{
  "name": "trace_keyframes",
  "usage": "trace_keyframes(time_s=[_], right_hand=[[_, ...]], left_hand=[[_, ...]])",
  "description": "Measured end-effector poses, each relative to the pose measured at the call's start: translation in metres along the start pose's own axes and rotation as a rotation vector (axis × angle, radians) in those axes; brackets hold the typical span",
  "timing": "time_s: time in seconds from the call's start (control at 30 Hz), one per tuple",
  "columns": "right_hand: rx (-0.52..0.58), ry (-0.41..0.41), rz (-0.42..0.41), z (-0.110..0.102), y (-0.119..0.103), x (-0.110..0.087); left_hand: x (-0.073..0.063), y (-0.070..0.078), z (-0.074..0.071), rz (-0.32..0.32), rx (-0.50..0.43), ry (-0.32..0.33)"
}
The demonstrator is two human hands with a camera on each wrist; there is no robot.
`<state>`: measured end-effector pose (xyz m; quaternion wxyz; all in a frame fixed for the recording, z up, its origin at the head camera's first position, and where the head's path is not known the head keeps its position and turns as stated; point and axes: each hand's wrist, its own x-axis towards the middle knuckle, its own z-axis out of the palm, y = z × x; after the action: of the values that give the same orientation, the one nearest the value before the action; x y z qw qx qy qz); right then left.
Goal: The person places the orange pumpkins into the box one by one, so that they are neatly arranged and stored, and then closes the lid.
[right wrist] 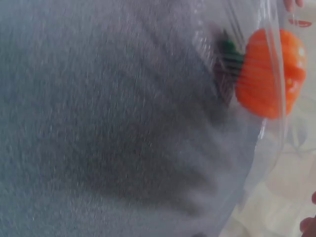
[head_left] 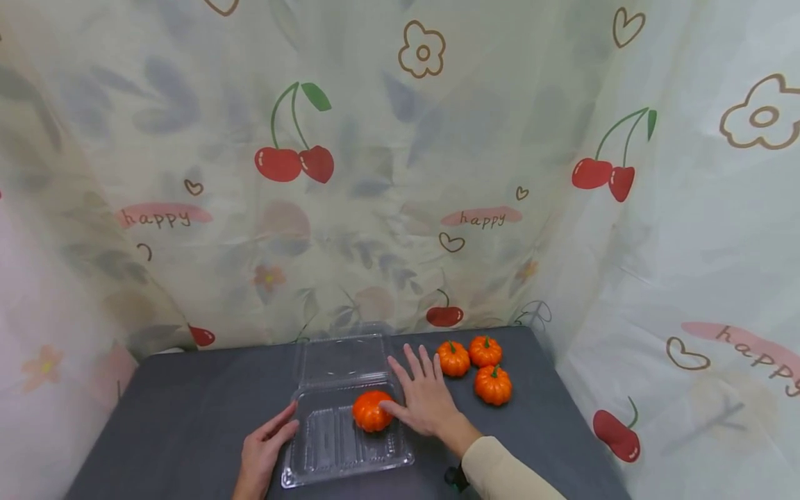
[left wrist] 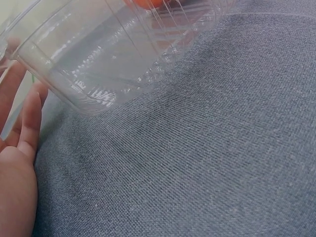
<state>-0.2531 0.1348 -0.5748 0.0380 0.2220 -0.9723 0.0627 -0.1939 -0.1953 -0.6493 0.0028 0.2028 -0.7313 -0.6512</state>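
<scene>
Head view: bare right hand (head_left: 426,403) spread wide, gripping nothing, with a glossy orange ribbed pumpkin (head_left: 370,411) right at the thumb tip, contact unclear. Sits right of centre in a clear hinged plastic container (head_left: 319,444). At its left edge, bare left hand (head_left: 261,448), fingers loosely straightened; beyond the right hand, three stemmed orange pumpkins (head_left: 494,387).

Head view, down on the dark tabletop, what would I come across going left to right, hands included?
Left hand, orange pumpkin inside the clear plastic container, right hand, then the cluster of three pumpkins at the far right.
</scene>
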Motion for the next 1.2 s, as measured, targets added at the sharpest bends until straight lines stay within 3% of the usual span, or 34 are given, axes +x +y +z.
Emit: trace_keyframes(time_s=[0.83,1.2], right_hand=[[-0.054,0.046,0.150,-0.004,0.057,0.017],[0.037,0.086,0.183,0.001,0.086,0.021]], left_hand=[[0.000,0.001,0.001,-0.014,0.001,0.018],[-0.001,0.002,0.001,-0.025,0.021,0.020]])
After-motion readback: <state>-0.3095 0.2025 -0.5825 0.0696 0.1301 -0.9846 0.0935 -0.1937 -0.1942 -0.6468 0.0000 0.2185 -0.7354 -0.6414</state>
